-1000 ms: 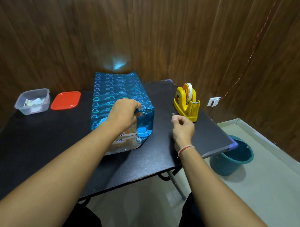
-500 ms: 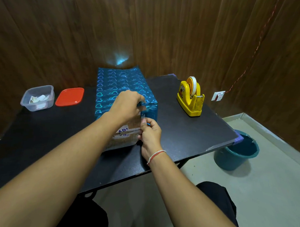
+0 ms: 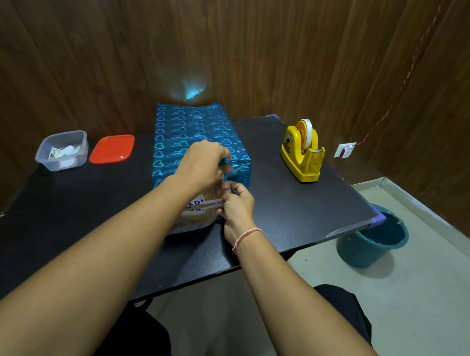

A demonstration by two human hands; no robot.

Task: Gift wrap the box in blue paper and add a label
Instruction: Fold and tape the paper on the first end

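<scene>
Back from the yellow tape dispenser (image 3: 302, 151), the right hand (image 3: 237, 202) now pinches a barely visible tape strip at the box (image 3: 201, 206) end while the left hand (image 3: 202, 163) fingers curl, pressing the blue paper (image 3: 187, 128) flap down mid-counter (image 3: 67, 212), so sealing begins, beside wood-panelled walls and a floor bucket (image 3: 373, 241).

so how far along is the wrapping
Done: the blue paper already covers the box's top and far side. In hand: the near end is open, cardboard box showing; the left hand holds the flap down while the right hand works at the edge, apparently taping. Left: close this end and add a label; none shows on the paper.
</scene>
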